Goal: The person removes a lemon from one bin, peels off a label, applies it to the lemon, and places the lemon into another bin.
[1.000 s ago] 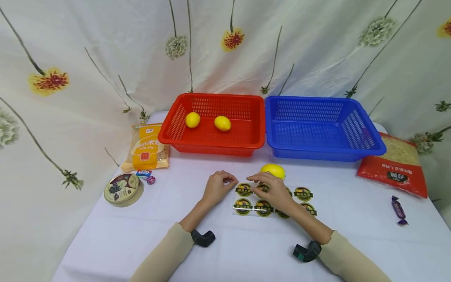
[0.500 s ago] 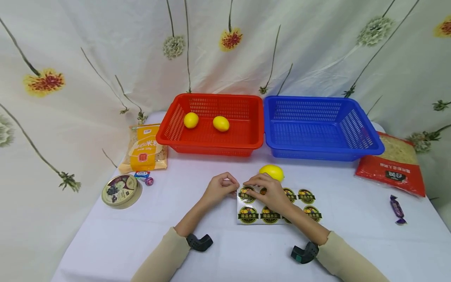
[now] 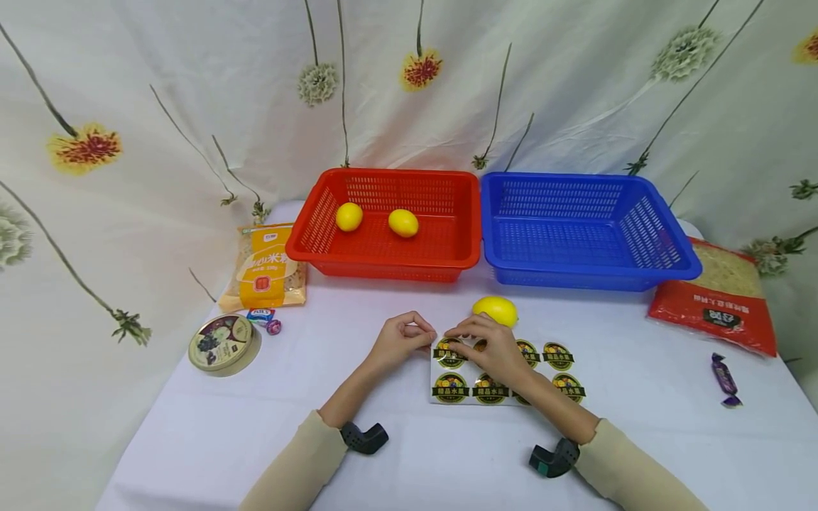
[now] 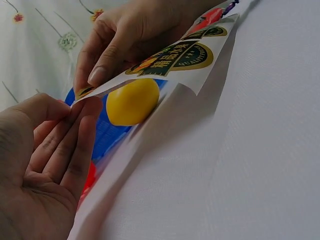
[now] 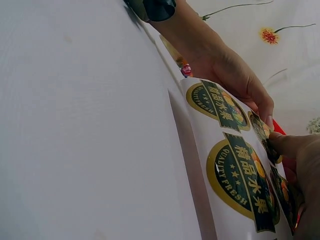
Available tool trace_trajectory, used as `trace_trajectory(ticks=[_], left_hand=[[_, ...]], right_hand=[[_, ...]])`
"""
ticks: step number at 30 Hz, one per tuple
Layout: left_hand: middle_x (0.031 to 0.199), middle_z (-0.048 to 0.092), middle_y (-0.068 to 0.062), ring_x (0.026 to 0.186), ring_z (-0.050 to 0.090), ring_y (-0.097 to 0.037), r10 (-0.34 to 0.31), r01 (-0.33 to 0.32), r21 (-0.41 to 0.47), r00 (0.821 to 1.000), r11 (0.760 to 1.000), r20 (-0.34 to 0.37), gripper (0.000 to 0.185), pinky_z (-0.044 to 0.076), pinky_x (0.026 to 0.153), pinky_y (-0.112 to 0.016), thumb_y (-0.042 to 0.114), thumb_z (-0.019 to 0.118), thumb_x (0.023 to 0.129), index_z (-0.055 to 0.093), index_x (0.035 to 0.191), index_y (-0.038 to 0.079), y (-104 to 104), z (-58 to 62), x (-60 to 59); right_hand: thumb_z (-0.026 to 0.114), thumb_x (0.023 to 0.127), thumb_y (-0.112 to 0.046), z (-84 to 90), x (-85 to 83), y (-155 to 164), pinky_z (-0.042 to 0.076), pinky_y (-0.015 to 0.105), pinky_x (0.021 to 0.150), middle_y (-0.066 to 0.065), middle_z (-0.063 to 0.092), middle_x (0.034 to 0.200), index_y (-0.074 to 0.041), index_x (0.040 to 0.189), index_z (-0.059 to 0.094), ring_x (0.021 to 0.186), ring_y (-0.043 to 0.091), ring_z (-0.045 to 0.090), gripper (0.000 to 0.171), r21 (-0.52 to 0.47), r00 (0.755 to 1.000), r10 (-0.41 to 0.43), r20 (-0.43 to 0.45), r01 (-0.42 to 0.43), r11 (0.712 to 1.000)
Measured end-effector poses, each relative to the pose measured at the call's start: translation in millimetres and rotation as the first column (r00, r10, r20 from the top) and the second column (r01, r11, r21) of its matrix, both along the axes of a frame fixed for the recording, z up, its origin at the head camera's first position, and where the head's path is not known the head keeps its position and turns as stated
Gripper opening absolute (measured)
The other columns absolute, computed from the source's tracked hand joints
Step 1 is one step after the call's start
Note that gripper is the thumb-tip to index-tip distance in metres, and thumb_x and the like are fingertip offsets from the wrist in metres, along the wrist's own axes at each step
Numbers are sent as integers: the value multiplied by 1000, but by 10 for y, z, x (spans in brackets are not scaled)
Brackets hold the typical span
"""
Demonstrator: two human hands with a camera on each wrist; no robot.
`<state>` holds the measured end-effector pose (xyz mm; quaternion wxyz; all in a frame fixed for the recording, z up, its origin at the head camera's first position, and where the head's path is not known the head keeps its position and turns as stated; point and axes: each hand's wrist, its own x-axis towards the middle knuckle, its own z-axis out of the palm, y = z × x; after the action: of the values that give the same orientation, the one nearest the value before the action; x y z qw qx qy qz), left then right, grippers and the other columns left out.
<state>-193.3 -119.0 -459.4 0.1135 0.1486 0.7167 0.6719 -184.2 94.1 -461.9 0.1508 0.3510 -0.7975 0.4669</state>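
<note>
A white sheet of round green-and-gold fruit stickers (image 3: 450, 389) is held raised and tilted above the white table, and its shadow shows beneath it in the left wrist view. My left hand (image 3: 402, 339) pinches the sheet's upper left corner between thumb and fingers. Close beside it, my right hand (image 3: 495, 348) has its thumb and index finger at the top left sticker (image 3: 450, 353), pinching by the sheet's edge. The right hand covers some of the other stickers. Just behind the sheet lies a yellow lemon (image 3: 495, 310), partly hidden by the right hand.
At the back stand a red basket (image 3: 383, 268) with two lemons and a blue basket (image 3: 588, 278). A yellow food bag (image 3: 265, 266), a round tin (image 3: 221, 343) and small candies (image 3: 273, 327) lie left. A red food bag (image 3: 716, 305) and purple candy (image 3: 725, 380) lie right.
The sheet has been lifted and tilted from lying nearly flat. My right fingers have moved left to the top left sticker, and the left hand now has the corner. Little differs from half a second ago.
</note>
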Motion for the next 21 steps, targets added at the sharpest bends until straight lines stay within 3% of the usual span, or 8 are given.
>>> trace_trajectory(ticks=[3, 8, 13, 18, 21], left_hand=[[77, 68, -18, 65, 66, -16, 8, -8, 0, 1000, 1000, 7, 11, 55, 65, -35, -3, 62, 84, 57, 90, -11, -3, -61, -23], [75, 68, -16, 62, 65, -15, 27, -27, -19, 1000, 999, 6, 13, 55, 63, -33, -1, 65, 83, 59, 89, -10, -7, -65, -25], [75, 67, -20, 60, 64, -17, 69, -69, -59, 998, 996, -5, 13, 55, 61, -31, 1, 66, 82, 61, 88, -10, -9, -61, -20], [73, 68, -16, 59, 64, -16, 114, -117, -149, 993, 982, -27, 9, 54, 59, -28, 3, 67, 81, 63, 85, -4, -25, -86, -16], [71, 68, -8, 61, 63, -13, 122, -141, -216, 988, 966, -97, 7, 53, 60, -25, 5, 69, 80, 64, 83, 2, -45, -100, -13]], right_hand=[[74, 78, -14, 8, 9, -8, 50, 19, 64, -7, 64, 89, -13, 94, 72, 81, 9, 54, 15, -25, 1000, -16, 15, 16, 1000], [74, 78, -10, -1, 16, -13, 52, 24, 64, -6, 65, 87, -13, 89, 72, 80, 11, 56, 12, -69, 998, -27, 48, 30, 997], [74, 77, -9, 19, 48, -9, 52, 29, 66, -5, 67, 84, -14, 87, 72, 79, 14, 57, 10, -87, 989, -27, 146, 40, 995], [70, 80, -4, 261, 191, 8, 50, 31, 69, 4, 68, 84, -4, 89, 70, 77, 13, 57, 8, -110, 956, -12, 294, 47, 993], [69, 82, -4, 401, 278, 61, 48, 34, 73, 6, 68, 85, -1, 90, 70, 79, 11, 57, 9, -113, 934, -19, 358, 63, 992]])
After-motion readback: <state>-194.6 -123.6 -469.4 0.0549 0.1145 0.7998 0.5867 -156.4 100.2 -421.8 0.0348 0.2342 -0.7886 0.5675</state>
